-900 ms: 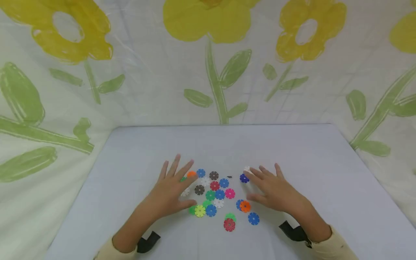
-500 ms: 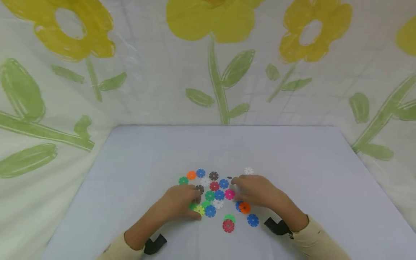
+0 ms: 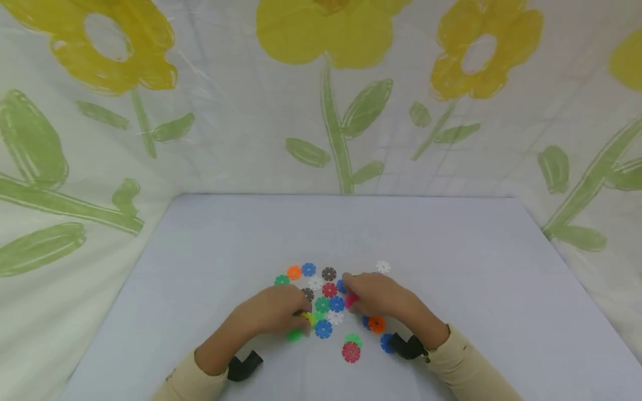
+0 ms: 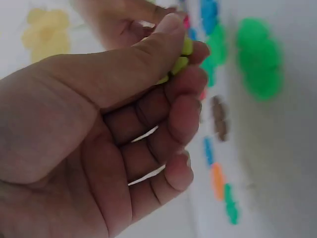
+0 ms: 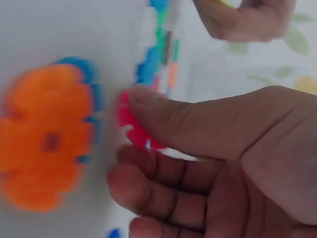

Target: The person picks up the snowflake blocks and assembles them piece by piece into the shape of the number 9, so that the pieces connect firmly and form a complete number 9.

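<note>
Many flat, notched plastic snowflake discs lie on the white table. My left hand (image 3: pixel 276 309) pinches a yellow snowflake disc (image 4: pixel 179 65) between thumb and index finger, its other fingers curled in behind. A green disc (image 3: pixel 294 335) lies just below that hand. On the other side, my right hand (image 3: pixel 383 294) holds a pink snowflake disc (image 5: pixel 130 116) between its thumb and fingers. A blue disc (image 3: pixel 342 286) shows partly beside its fingertips. Between the hands are a red disc (image 3: pixel 329 290), a darker green disc (image 3: pixel 322 304) and several others.
Nearest the front, a red disc (image 3: pixel 351 352) overlaps a green one. An orange disc (image 3: pixel 377 324) lies over a blue disc near the right wrist. A white disc (image 3: pixel 383 267) is beyond the right hand. Flower-printed cloth (image 3: pixel 230 128) hangs behind the table (image 3: pixel 426 234).
Both hands, spread above the discs at first, have come down and inward. The left now pinches the yellow disc and the right the pink one; the right has shifted left.
</note>
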`<state>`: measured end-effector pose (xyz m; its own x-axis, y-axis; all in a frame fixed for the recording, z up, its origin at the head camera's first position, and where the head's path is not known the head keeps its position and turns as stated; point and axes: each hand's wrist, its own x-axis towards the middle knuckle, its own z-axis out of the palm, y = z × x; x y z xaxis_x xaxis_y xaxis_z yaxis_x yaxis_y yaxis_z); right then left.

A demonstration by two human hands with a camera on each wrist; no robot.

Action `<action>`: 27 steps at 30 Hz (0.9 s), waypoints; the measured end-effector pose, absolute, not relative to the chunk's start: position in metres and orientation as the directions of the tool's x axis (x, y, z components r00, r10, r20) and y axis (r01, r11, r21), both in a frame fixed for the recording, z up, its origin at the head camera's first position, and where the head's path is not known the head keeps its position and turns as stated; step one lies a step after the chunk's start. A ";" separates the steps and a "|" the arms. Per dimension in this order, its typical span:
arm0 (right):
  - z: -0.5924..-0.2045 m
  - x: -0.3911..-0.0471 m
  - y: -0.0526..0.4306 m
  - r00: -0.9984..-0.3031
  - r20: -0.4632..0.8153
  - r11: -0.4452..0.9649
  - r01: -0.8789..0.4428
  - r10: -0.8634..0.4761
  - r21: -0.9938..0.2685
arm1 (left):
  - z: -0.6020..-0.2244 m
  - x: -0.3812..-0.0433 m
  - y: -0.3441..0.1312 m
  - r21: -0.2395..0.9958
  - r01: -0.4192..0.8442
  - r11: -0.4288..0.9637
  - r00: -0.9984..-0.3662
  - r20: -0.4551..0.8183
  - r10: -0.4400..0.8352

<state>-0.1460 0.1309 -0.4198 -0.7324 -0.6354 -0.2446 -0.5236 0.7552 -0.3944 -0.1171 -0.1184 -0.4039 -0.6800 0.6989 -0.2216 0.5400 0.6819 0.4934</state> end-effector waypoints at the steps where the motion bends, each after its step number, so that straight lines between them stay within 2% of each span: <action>1: -0.416 -0.146 0.131 -0.725 -0.236 0.743 -0.532 -0.647 -0.405 | -0.400 -0.119 -0.121 0.515 0.552 0.656 -0.678 -0.182 0.712; 3: -0.406 -0.147 0.131 -0.713 -0.195 0.709 -0.547 -0.673 -0.445 | -0.389 -0.123 -0.126 0.549 0.561 0.620 -0.691 -0.102 0.716; 6: -0.386 -0.149 0.134 -0.707 -0.108 0.626 -0.533 -0.699 -0.569 | -0.372 -0.127 -0.132 0.564 0.550 0.616 -0.743 -0.007 0.669; 11: -0.356 -0.148 0.138 -0.724 0.058 0.426 -0.467 -0.687 -0.775 | -0.351 -0.124 -0.132 0.571 0.511 0.642 -0.811 0.072 0.580; 16: -0.344 -0.142 0.136 -0.700 0.162 0.232 -0.432 -0.696 -0.872 | -0.346 -0.120 -0.126 0.630 0.569 0.528 -0.786 0.228 0.575; 21: -0.342 -0.139 0.137 -0.671 0.212 0.033 -0.333 -0.711 -0.942 | -0.346 -0.117 -0.119 0.623 0.652 0.432 -0.738 0.391 0.550; 27: -0.342 -0.140 0.141 -0.624 0.259 -0.119 -0.258 -0.738 -0.959 | -0.346 -0.116 -0.115 0.619 0.685 0.384 -0.712 0.457 0.534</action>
